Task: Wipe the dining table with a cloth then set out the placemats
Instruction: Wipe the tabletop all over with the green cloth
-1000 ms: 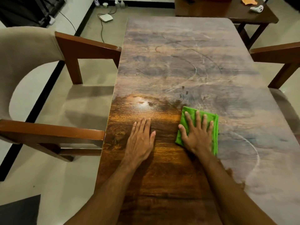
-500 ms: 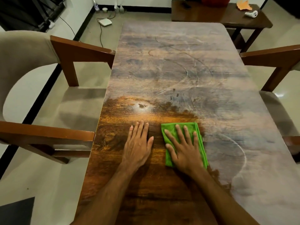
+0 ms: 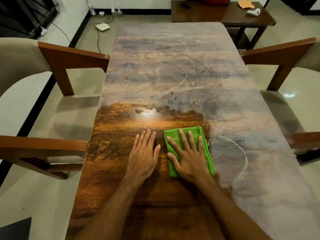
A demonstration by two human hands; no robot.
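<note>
A folded green cloth lies flat on the wooden dining table, near its middle and close to me. My right hand presses on the cloth with fingers spread and straight. My left hand rests flat on the bare wood just left of the cloth, not touching it. The table's near left part shows dark, glossy wood; the far part and the right side are covered in a pale dusty film with swirl marks. No placemats are in view.
Wooden armchairs with beige cushions stand at the left and right of the table. A dark side table beyond the far end carries a white controller and an orange cloth. Cables and a white box lie on the floor.
My right hand slid the cloth leftward and toward me, from the edge of the dusty area onto the glossy wood beside my left hand. The left hand stayed flat in place.
</note>
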